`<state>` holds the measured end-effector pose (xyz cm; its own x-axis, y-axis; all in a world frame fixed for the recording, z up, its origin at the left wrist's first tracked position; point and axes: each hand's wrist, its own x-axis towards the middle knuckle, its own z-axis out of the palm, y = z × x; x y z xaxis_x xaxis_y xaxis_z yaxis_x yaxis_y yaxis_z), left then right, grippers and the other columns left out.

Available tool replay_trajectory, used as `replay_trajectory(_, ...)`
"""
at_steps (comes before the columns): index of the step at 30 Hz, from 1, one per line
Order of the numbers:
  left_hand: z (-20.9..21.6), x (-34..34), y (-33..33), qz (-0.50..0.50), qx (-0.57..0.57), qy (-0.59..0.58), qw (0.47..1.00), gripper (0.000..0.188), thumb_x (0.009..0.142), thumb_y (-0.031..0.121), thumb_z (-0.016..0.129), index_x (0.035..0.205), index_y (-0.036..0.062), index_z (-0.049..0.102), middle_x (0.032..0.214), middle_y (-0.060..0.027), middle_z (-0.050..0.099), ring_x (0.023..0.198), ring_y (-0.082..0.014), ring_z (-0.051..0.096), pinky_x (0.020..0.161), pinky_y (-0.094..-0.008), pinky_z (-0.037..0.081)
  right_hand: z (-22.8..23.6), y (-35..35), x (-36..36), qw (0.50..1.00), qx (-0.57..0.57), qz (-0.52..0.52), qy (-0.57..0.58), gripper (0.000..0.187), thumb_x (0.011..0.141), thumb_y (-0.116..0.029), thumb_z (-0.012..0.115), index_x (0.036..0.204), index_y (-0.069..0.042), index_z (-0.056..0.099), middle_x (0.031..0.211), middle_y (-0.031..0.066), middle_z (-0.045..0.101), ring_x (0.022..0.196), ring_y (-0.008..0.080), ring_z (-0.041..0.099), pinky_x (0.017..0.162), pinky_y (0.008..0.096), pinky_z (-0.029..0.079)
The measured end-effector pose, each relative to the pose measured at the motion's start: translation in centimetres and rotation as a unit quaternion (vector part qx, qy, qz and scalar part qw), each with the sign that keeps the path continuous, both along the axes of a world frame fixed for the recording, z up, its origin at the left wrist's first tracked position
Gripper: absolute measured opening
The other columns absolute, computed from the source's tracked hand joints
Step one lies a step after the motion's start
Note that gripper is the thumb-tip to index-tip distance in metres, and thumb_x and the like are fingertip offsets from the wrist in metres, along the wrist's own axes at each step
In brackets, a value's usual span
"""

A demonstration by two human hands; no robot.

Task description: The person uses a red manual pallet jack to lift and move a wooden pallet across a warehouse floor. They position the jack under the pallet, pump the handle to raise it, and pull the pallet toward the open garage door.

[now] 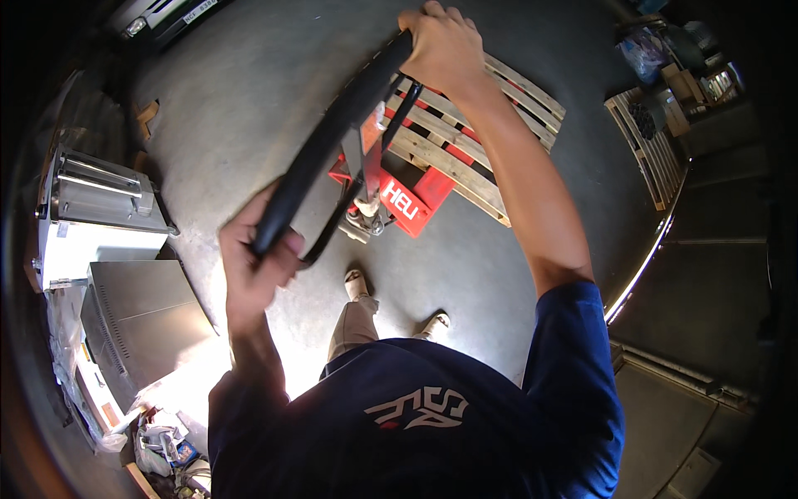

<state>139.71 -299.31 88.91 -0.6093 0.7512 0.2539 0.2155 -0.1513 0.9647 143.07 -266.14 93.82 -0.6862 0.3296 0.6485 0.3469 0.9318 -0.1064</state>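
Both my hands grip the black loop handle (332, 125) of a red pallet jack (399, 200). My left hand (253, 258) closes around the handle's near end. My right hand (445, 46) closes around its far end, arm stretched out. The jack's forks run under a wooden pallet (474, 133) lying on the concrete floor. My feet (357, 283) stand just behind the jack's red body. I wear a dark blue shirt.
Grey metal machines (100, 208) and a steel cabinet (141, 316) stand at the left. A second pallet (652, 154) with boxes and bags lies at the upper right. A vehicle's front (162, 17) shows at the top left. A metal floor rail (648, 258) curves at the right.
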Motion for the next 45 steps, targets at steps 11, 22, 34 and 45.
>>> replay_trajectory(11, 3.1, -28.8, -4.0, 0.190, 0.078, 0.100, 0.974, 0.023, 0.100, 0.010, 0.064, 0.114, -0.0086, 0.067, 0.056, -0.0029, 0.054, 0.041, -0.0060, 0.044, 0.039, -0.0223, 0.035, 1.7, -5.1, -25.7, 0.992, 0.043, -0.119, 0.023, 0.048, 0.068, -0.027, 0.080, 0.114, -0.014, 0.073, 0.114, 0.0127, 0.065, 0.109, 0.0338, 0.065, 0.093, 0.0453, 0.051)
replay_trajectory(22, 6.0, -62.0, -0.9, 0.355, 0.135, 0.183, 0.907, 0.043, 0.107, 0.030, 0.050, 0.095, -0.0053, 0.072, 0.062, -0.0052, 0.057, 0.048, -0.0102, 0.054, 0.046, -0.0247, 0.041, 8.5, -7.2, -42.9, 0.975, 0.074, -0.069, -0.197, 0.051, 0.083, -0.043, 0.074, 0.116, -0.006, 0.067, 0.107, 0.0164, 0.070, 0.095, 0.0370, 0.071, 0.089, 0.0463, 0.055)
replay_trajectory(34, 9.5, -87.3, 14.1, 0.128, 0.100, 0.037, 0.986, 0.034, 0.098, 0.026, 0.051, 0.095, 0.0010, 0.073, 0.073, -0.0042, 0.059, 0.054, -0.0122, 0.052, 0.044, -0.0263, 0.039, 12.6, -7.2, -57.9, 0.793, -0.464, 0.053, -0.393, 0.036, 0.091, -0.039, 0.074, 0.093, -0.003, 0.072, 0.069, 0.0061, 0.064, 0.068, 0.0156, 0.062, 0.073, 0.0363, 0.051)
replay_trajectory(45, 9.5, -95.0, 19.3, -0.096, 0.128, 0.068, 0.985, 0.028, 0.100, 0.018, 0.050, 0.096, -0.0022, 0.069, 0.064, -0.0031, 0.055, 0.052, -0.0087, 0.047, 0.046, -0.0257, 0.033, 11.7, -7.8, -63.3, 0.875, -0.359, -0.150, -0.288, 0.028, 0.079, -0.032, 0.082, 0.083, -0.007, 0.070, 0.072, 0.0111, 0.069, 0.067, 0.0258, 0.068, 0.065, 0.0410, 0.054)
